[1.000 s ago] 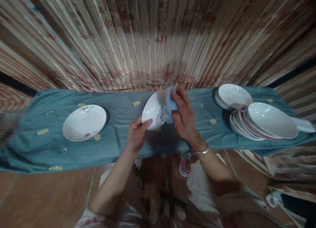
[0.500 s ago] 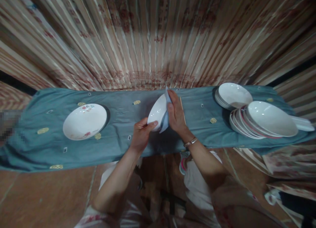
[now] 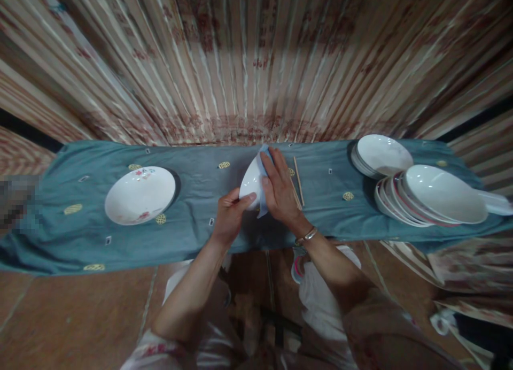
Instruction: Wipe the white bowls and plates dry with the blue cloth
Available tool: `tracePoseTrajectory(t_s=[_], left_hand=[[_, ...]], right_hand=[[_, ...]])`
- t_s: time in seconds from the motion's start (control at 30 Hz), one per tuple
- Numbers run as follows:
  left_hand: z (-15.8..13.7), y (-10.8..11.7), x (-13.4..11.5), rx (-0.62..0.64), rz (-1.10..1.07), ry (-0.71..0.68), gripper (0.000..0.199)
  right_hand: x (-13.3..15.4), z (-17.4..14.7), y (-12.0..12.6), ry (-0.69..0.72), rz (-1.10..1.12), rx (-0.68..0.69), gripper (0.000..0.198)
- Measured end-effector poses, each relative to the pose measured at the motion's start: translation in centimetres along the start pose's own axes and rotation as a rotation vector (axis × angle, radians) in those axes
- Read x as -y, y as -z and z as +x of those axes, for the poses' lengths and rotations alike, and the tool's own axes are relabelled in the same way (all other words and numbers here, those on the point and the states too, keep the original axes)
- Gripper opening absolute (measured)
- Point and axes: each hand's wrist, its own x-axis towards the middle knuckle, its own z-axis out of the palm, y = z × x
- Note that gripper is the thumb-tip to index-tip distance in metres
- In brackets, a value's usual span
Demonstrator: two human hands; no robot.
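Note:
A white bowl (image 3: 249, 179) is tilted up on edge over the middle of the table. My left hand (image 3: 230, 215) grips its near left rim, thumb on the white face. Over the bowl's right side lies a light blue cloth (image 3: 263, 205), pressed there by my right hand (image 3: 279, 188). The fingers of that hand are bent over the cloth, which hides part of the bowl. Just right of my right hand, a pair of chopsticks (image 3: 299, 182) lies on the tablecloth, partly covered by the hand.
A flower-patterned white bowl (image 3: 140, 196) rests at the left on the green tablecloth (image 3: 196, 172). At the right stand a small stack of bowls (image 3: 383, 155) and a larger, leaning stack (image 3: 444, 194), with a white handle-like piece (image 3: 497, 202) beyond. A pleated curtain (image 3: 248, 65) hangs behind.
My right hand and the cloth have shifted left across the bowl, covering more of it. More of the chopsticks shows now. My left hand keeps its grip.

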Motion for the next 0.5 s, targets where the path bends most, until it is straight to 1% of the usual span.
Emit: tracePoseTrajectory(t_s=[0.1, 0.2, 0.37, 0.5], left_hand=[[0.0, 0.1, -0.1, -0.008, 0.033, -0.008, 0.015], [-0.1, 0.2, 0.0, -0.005, 0.052, -0.008, 0.016], [-0.2, 0.2, 0.2, 0.003, 0.066, -0.004, 0.014], [-0.3, 0.3, -0.1, -0.011, 0.08, 0.021, 0.016]], right_hand=[[0.8, 0.0, 0.1, 0.069, -0.046, 0.06, 0.051], [0.4, 0.1, 0.1, 0.067, -0.027, 0.058, 0.05], [-1.7, 0.5, -0.3, -0.075, 0.118, -0.07, 0.049], [-3.0, 0.5, -1.0, -0.188, 0.251, -0.137, 0.052]])
